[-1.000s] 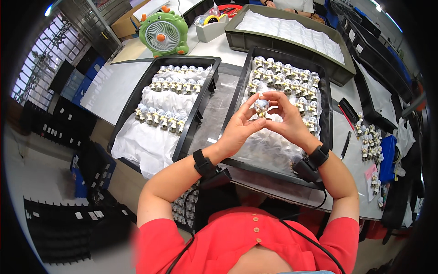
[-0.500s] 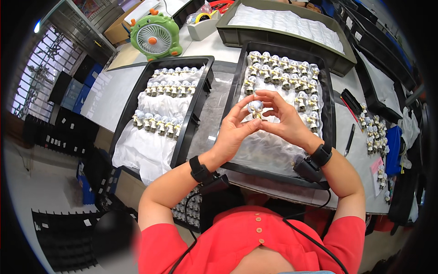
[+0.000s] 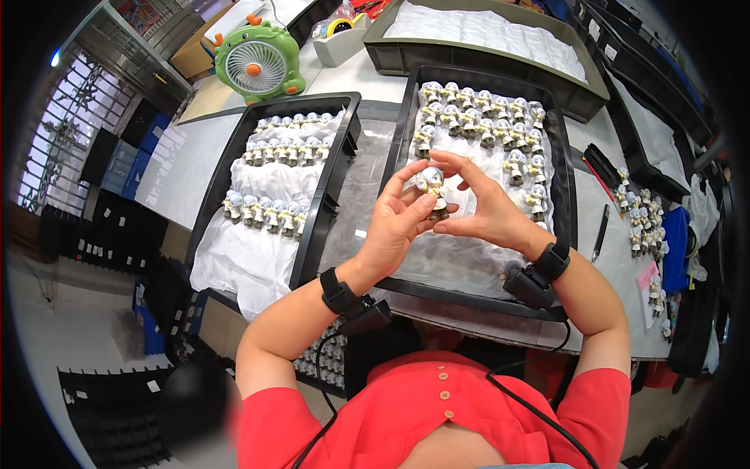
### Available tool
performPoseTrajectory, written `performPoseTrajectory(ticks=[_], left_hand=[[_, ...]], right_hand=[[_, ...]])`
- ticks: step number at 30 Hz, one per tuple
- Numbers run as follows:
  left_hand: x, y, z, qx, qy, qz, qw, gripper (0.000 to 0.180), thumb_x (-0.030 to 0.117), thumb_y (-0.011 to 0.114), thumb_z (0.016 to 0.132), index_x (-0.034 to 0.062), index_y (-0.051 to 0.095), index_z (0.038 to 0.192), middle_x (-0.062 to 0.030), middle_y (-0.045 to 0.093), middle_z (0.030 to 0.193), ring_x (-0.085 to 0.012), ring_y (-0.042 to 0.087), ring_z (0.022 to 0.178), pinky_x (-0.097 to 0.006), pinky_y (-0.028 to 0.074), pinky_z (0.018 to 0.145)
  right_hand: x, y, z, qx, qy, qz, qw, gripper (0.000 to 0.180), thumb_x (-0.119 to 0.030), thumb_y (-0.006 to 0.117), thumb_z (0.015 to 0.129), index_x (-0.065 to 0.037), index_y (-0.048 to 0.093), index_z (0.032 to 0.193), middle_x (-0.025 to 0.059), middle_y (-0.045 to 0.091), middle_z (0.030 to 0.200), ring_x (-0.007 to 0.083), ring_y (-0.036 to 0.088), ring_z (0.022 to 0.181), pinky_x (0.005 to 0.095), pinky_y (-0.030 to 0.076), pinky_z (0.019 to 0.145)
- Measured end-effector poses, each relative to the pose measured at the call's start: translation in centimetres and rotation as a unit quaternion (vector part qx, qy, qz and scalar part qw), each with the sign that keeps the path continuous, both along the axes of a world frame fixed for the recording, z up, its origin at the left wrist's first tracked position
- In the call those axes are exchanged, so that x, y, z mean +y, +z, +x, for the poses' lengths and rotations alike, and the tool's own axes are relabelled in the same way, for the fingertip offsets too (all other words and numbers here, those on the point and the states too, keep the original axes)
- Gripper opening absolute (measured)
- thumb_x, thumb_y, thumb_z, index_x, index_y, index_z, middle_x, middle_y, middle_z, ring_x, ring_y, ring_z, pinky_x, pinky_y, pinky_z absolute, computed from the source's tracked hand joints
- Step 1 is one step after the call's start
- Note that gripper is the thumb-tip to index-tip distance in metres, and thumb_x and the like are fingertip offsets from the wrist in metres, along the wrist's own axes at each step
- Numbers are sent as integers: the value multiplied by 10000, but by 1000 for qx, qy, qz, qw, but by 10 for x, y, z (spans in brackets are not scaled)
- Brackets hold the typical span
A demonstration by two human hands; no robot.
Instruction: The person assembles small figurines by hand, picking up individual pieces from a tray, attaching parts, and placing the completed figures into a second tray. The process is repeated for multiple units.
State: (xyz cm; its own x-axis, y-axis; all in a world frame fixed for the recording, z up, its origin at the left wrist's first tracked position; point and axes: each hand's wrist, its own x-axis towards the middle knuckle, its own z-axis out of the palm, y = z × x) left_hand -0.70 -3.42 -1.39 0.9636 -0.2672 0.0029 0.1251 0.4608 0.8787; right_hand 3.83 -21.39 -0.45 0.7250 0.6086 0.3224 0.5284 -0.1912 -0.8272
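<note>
My head view takes in a crowded tabletop (image 3: 644,340). On the left, a black tray (image 3: 316,227) holds three rows of small figurines on white tissue, and the front of that tissue spills over the near edge. On the right, a second black tray (image 3: 569,211) has figurines packed along its back and down its right side. Behind it I see an olive tray (image 3: 484,66) lined with white padding, and towards the far left a green fan (image 3: 254,62) beside a tape dispenser (image 3: 341,47). Off to the right lie a black pen-like tool (image 3: 601,233), a loose cluster of figurines (image 3: 644,219) and a blue bin (image 3: 676,252). My forearms and wrist devices cross the front of the right-hand tray and cover part of it.

The pale-haired figurine (image 3: 431,182) I'm working with is upright, slightly tilted, above the right-hand tray and between my two hands. My left grip (image 3: 397,225) is closed around it, thumb pressed across its front and fingers behind. My right grip (image 3: 496,209) curves beside it, thumb and fingers well apart; I can't tell whether its fingertips touch the figurine.
</note>
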Motion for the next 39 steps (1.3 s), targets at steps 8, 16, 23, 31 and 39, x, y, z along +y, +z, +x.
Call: performPoseTrajectory(ticks=[8, 16, 23, 31, 39], left_hand=[[1, -3, 0, -10, -2, -10, 1000, 557, 179, 522, 923, 70, 229, 1384, -153, 495, 1254, -288, 608, 1022, -376, 523, 848], [0, -1, 0, -2, 3, -5, 1000, 521, 188, 510, 928, 63, 251, 1362, -160, 493, 1250, -301, 594, 1046, -379, 515, 863], [2, -1, 0, 24, 3, -47, 999, 486, 175, 490, 932, 68, 267, 1350, -160, 507, 1227, -297, 590, 1051, -367, 511, 856], [1, -8, 1, 39, 56, 18, 998, 384, 199, 491, 950, 17, 402, 1277, -136, 547, 1176, -252, 599, 1034, -335, 514, 837], [1, -7, 2, 20, -46, -8, 999, 454, 246, 531, 939, -19, 409, 1287, -109, 554, 1169, -236, 579, 1068, -328, 510, 857]], right_hand=[[3, 2, -2, -26, -17, 12, 999, 748, -172, 792, 665, -109, 422, 1312, 116, 521, 1133, 252, 493, 1110, 369, 391, 968], [2, 2, -2, -30, -30, 10, 999, 710, -174, 785, 653, -95, 451, 1276, 98, 528, 1155, 267, 489, 1115, 369, 392, 965], [-1, 0, 1, -48, -45, 0, 998, 711, -204, 789, 652, -104, 455, 1272, 67, 508, 1224, 214, 486, 1133, 349, 386, 929], [-1, 8, -2, -109, -55, 30, 992, 734, -146, 806, 610, -84, 463, 1256, 102, 525, 1179, 271, 493, 1105, 360, 398, 956], [7, 4, 0, -227, 6, 32, 973, 787, -103, 808, 606, -112, 441, 1302, 94, 525, 1199, 277, 492, 1101, 363, 421, 927]])
